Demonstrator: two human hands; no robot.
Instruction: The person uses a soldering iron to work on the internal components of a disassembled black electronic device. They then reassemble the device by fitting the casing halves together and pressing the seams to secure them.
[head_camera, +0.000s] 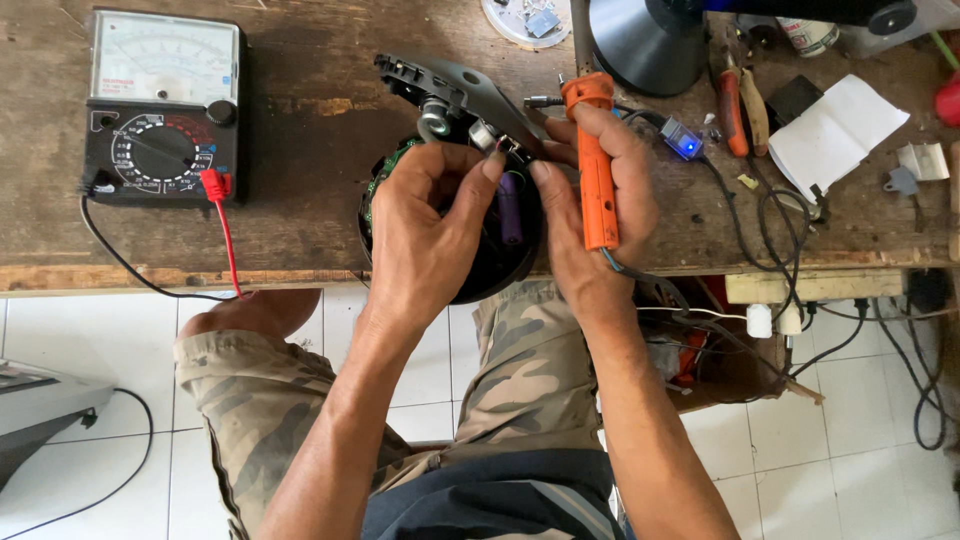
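Soldering iron (597, 165) in right hand (590, 210); left hand (425, 225) curled.

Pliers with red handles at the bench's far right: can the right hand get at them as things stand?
Probably not at once. The right hand is wrapped round the orange soldering iron, so its grip is taken. The pliers lie uncovered past it, beside a black lamp base.

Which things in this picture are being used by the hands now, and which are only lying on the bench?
In use:
- left hand on the opened round black device
- purple cell inside it
- right hand gripping the orange soldering iron

Lying about:
- analog multimeter
- pliers
- white paper
- lamp shade
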